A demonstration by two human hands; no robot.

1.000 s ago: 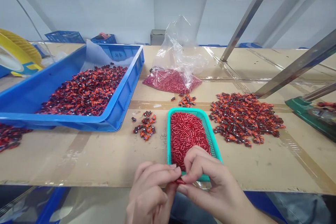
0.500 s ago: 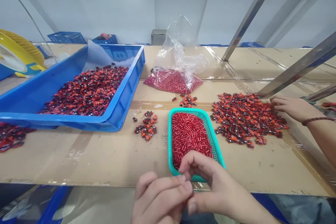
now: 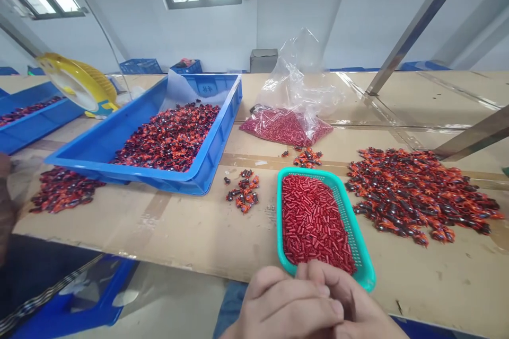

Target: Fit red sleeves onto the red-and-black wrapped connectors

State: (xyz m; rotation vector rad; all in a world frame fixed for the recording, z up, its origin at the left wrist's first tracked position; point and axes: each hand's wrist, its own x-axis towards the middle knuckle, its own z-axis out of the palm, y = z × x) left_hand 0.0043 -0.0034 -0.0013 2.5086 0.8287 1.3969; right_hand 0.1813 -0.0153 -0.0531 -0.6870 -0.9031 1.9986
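My left hand (image 3: 288, 304) is closed, its fingers curled inward in front of the near end of a green basket (image 3: 280, 222). Against its fingertips presses my right hand (image 3: 358, 302), also closed, with thumb and fingers bent together. Whatever the two hands hold between them is hidden behind the fingers. Short red tubes (image 3: 312, 217) fill the basket just beyond the hands. To its right spreads a large pile of small orange-and-black parts (image 3: 421, 196). A smaller cluster of the same parts (image 3: 244, 193) lies to the basket's left.
A blue tray (image 3: 186, 183) of red-and-black parts stands at left, with another pile (image 3: 63, 190) by its near corner. Behind the basket sits a clear bag of red pieces (image 3: 286, 124). Metal posts (image 3: 417, 26) rise at right. A yellow fan (image 3: 79, 82) is far left, above another person's arm (image 3: 5, 201).
The view has swung left, so things appear further right. My hands have drawn closer together, and my right hand's fingers have closed in. Another person's hand at the right pile is out of view.
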